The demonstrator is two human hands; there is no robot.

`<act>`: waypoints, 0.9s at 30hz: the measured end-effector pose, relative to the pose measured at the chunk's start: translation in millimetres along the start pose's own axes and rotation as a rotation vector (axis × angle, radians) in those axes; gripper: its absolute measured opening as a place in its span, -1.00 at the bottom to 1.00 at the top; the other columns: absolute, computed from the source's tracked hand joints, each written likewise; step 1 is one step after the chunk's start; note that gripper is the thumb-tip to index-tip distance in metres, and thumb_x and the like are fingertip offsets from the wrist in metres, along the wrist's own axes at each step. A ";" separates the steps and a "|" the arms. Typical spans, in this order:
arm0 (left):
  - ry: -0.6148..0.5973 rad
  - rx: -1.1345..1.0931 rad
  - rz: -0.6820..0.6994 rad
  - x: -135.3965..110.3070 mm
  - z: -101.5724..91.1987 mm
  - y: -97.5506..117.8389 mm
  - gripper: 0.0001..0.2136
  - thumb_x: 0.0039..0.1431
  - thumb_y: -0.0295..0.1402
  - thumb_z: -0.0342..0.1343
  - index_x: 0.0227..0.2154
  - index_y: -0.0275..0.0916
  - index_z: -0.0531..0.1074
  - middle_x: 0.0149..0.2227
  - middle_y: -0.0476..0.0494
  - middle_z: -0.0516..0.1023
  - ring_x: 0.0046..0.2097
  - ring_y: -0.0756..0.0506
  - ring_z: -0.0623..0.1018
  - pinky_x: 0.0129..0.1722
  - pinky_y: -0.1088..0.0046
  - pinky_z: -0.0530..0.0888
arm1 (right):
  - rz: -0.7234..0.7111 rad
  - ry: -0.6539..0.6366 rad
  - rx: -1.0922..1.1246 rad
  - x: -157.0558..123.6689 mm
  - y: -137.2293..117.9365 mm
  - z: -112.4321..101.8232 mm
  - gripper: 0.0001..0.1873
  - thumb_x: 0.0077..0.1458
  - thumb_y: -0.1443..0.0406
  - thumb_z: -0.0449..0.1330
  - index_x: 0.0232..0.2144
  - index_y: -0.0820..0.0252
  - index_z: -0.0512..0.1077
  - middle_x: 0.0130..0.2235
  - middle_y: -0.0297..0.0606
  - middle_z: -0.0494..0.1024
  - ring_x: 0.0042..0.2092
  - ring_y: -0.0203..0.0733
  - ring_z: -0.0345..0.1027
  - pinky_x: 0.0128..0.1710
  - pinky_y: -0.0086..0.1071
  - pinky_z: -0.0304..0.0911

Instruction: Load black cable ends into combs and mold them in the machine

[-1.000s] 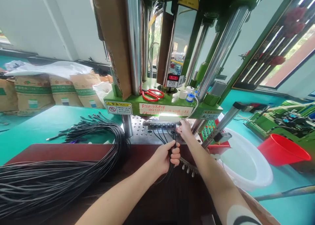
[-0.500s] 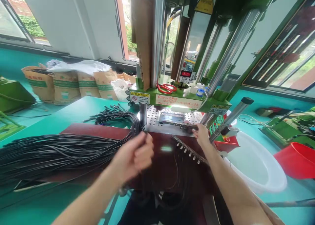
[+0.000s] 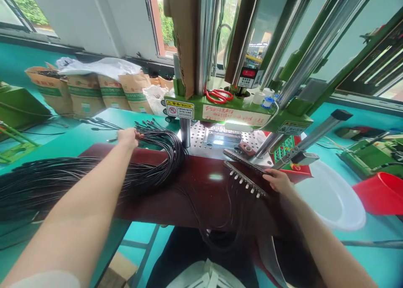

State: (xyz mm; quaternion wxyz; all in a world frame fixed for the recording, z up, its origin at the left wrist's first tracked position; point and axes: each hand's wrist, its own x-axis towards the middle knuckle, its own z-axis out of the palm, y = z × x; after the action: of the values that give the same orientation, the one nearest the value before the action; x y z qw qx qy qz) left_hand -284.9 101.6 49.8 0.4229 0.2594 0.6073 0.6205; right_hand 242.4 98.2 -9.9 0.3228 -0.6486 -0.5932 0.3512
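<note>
My left hand [image 3: 127, 137] reaches far left and closes on the plug ends of a big bundle of black cables [image 3: 94, 176] lying over the dark red bench [image 3: 189, 191]. My right hand [image 3: 278, 181] rests at the right end of a metal bar with a row of plugs [image 3: 244, 179], fingers curled on it. A second metal bar [image 3: 244, 161] lies just behind it. Both bars sit in front of the green press [image 3: 236, 113], beside its perforated steel bed [image 3: 201, 139]. Loose black cables hang off the bench's front edge.
Red scissors [image 3: 219, 95] and small tape rolls lie on the press's green ledge. A white basin [image 3: 330, 200] and a red bucket [image 3: 379, 193] stand to the right. Brown paper sacks [image 3: 85, 95] line the wall at the left. A green button panel [image 3: 285, 147] sits beside the press.
My left hand let go of the cables by the press and swung left to the cable bundle's ends. My right hand drew back from the press bed to the nearer bar.
</note>
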 end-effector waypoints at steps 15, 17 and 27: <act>-0.745 0.738 0.289 -149.4 56.4 -36.1 -0.82 -0.06 -0.24 0.16 -0.38 -0.19 0.48 -0.40 -0.03 0.48 -0.35 -0.07 0.41 -0.33 0.50 0.30 | -0.372 -0.548 -0.838 -59.3 -45.7 -19.5 -0.65 -0.11 0.40 0.11 -0.17 0.24 0.34 -0.18 -0.17 0.40 -0.16 -0.14 0.30 -0.18 -0.38 0.14; -0.945 0.755 0.316 -182.7 81.9 -52.8 -0.82 -0.04 -0.22 0.13 -0.38 -0.16 0.49 -0.42 -0.05 0.47 -0.35 -0.09 0.39 -0.33 0.47 0.29 | -0.323 -0.498 -0.930 -57.6 -52.1 -13.7 -0.67 -0.16 0.47 0.08 -0.24 0.26 0.34 -0.18 -0.14 0.41 -0.15 -0.11 0.30 -0.21 -0.39 0.13; -0.911 0.432 0.018 -187.9 151.5 -103.1 -0.63 -0.25 -0.26 0.29 -0.31 -0.25 0.43 -0.54 -0.05 0.42 -0.47 -0.06 0.36 -0.43 0.46 0.27 | -0.190 -0.211 -0.914 21.6 -88.6 5.7 -0.71 -0.15 0.46 0.04 -0.30 0.21 0.35 -0.31 -0.17 0.48 -0.25 -0.07 0.33 -0.39 -0.41 0.08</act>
State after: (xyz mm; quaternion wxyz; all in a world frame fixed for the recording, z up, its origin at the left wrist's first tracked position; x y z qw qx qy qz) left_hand -41.4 14.9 4.9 0.5765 0.5905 0.4734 0.3081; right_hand 190.7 127.5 59.4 -0.0269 -0.6279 -0.7730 0.0871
